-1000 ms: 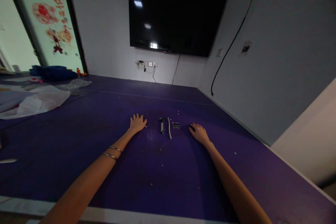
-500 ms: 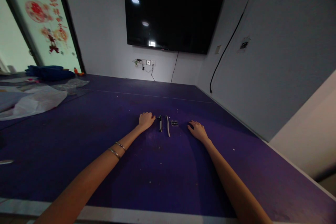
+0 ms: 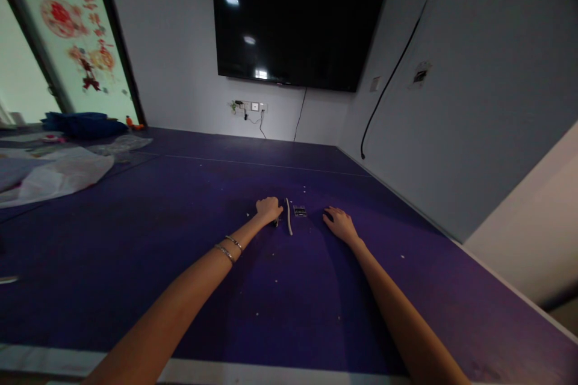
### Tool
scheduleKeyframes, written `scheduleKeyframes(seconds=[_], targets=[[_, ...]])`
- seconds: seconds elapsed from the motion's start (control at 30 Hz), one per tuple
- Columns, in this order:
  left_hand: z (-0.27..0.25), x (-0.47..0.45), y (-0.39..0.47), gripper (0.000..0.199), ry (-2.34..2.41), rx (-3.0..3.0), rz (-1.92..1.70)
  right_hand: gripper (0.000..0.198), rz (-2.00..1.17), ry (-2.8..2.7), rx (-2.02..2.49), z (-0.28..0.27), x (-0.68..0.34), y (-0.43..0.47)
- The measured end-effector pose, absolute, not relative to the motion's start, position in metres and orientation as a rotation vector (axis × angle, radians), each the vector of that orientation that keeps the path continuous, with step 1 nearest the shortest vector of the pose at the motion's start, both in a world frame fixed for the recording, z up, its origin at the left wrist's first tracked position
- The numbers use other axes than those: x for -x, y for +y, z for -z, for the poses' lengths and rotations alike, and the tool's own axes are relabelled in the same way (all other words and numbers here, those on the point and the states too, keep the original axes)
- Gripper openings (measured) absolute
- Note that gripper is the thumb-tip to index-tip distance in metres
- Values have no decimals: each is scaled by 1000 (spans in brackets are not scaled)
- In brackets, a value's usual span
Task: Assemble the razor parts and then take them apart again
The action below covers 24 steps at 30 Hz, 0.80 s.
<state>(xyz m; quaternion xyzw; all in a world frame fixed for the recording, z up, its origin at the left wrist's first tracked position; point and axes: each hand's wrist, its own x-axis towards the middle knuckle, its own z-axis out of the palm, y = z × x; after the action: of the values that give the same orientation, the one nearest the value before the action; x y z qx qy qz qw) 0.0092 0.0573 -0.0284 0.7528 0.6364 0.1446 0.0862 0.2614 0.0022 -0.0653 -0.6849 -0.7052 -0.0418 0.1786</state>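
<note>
My left hand (image 3: 268,209) is curled over a slim black-and-silver tool (image 3: 276,223), which looks like a utility knife. Only the tool's near end shows below the hand; the rest is covered. Just right of these fingers lies a short length of white cable (image 3: 289,218), roughly lengthwise on the purple tabletop (image 3: 217,307). A small flat dark piece with pale edges (image 3: 300,211) sits beside the cable. Further right, my right hand (image 3: 340,224) rests palm down on the surface, fingers apart and slightly bent, holding nothing.
Small white scraps (image 3: 304,189) dot the tabletop. At the far left are a crumpled clear plastic bag (image 3: 72,171), a dark blue cloth bundle (image 3: 83,124) and a small orange object (image 3: 130,121). A black cable (image 3: 383,89) hangs down the right wall, beside a wall-mounted TV (image 3: 293,18).
My left hand has moved right, from beside the black-and-silver tool to over it, and has closed around it. My right hand, the white cable and the flat dark piece stay put.
</note>
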Motion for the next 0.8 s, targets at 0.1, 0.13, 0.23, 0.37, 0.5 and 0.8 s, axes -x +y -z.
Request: scheduleKeyframes(seconds=[0.1, 0.13, 0.23, 0.37, 0.5, 0.8], targets=[[29, -11, 56, 27, 1881, -2193, -465, 44, 124, -1993, 1935, 66, -261, 3], [29, -11, 55, 27, 1875, -2169, -480, 44, 122, -1994, 1938, 66, -262, 3], [25, -9, 57, 26, 1842, -2081, -528, 44, 119, -1999, 1939, 67, -262, 4], [15, -1, 63, 23, 1733, -1927, -578, 44, 131, -2004, 1935, 69, -263, 6], [4, 12, 64, 26, 1534, -1730, -586, 45, 147, -2015, 1919, 69, -264, 6], [5, 38, 49, 25, 1213, -1041, -713, 44, 152, -2011, 1912, 69, -265, 6]])
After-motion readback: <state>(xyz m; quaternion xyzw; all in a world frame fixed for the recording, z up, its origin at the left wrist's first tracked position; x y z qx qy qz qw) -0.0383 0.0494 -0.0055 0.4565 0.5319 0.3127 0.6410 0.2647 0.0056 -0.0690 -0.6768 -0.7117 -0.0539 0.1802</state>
